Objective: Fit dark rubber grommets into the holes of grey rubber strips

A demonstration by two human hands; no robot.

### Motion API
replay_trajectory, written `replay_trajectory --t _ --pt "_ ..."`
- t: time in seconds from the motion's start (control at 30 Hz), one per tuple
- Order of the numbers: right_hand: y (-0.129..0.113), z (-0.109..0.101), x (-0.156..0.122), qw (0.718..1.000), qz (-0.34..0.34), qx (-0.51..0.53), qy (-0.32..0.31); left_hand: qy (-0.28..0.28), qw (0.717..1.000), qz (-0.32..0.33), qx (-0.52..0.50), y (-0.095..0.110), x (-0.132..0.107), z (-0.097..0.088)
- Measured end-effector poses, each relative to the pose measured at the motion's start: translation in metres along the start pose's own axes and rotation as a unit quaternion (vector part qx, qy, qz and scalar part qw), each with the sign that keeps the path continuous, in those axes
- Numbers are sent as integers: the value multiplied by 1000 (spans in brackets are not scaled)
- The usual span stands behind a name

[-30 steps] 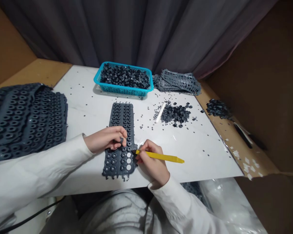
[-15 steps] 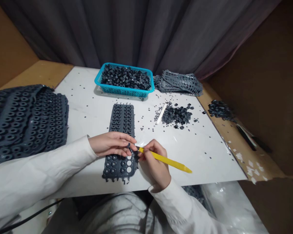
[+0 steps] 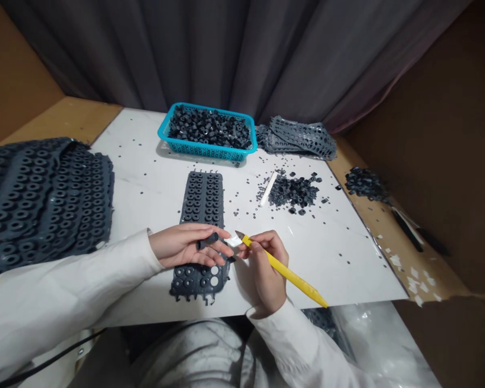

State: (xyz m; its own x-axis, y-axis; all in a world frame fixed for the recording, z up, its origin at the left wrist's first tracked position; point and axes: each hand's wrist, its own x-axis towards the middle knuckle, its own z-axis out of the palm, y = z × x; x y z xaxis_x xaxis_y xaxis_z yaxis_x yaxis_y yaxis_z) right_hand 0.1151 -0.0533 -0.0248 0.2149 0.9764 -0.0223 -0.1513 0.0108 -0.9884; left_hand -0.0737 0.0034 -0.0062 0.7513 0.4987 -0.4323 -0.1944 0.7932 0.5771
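Observation:
My left hand (image 3: 186, 246) lies palm-up over the lower part of a dark grey moulded rubber sheet (image 3: 202, 202), pinching a small dark rubber ring piece (image 3: 207, 240) in its fingers. My right hand (image 3: 269, 267) grips a yellow craft knife (image 3: 286, 269), and its bare blade tip (image 3: 239, 235) points toward my left fingertips. A small white scrap (image 3: 234, 242) sits between the two hands. Several punched-out holes show white near the sheet's lower right corner (image 3: 214, 281). Part of the sheet is hidden under my left hand.
A stack of rubber sheets (image 3: 44, 196) lies at the left of the white board (image 3: 145, 161). Behind stand a blue basket (image 3: 206, 148) of dark pieces, perforated scrap sheets (image 3: 297, 139) and a loose heap (image 3: 293, 191). Another heap (image 3: 366, 182) sits on the wooden shelf.
My left hand has turned palm-up and lifted a small rubber piece off the sheet. My right hand has swung the knife so its blade points up and left, with the handle now toward me.

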Motion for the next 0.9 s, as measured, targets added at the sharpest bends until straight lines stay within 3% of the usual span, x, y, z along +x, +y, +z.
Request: replay_trajectory --t 0.17,0.3,0.4,0.53,0.63,0.77,0.9 --pt "1 -2 0 999 12 -24 -25 35 999 -17 -14 3 1 -1" --pt "2 -2 0 988 35 -114 -97 131 991 26 3 8 2 0" --pt "5 -1 0 976 28 -178 -120 179 979 52 89 12 3 3" --pt "8 0 0 969 15 -211 -125 165 947 61 268 16 4 6" --pt "8 1 0 965 8 -227 -130 129 875 107 455 18 4 9" --pt "6 1 1 963 3 -234 -131 82 730 180 654 18 6 10" --pt "5 2 0 962 -2 -239 -133 33 600 193 775 13 11 11"
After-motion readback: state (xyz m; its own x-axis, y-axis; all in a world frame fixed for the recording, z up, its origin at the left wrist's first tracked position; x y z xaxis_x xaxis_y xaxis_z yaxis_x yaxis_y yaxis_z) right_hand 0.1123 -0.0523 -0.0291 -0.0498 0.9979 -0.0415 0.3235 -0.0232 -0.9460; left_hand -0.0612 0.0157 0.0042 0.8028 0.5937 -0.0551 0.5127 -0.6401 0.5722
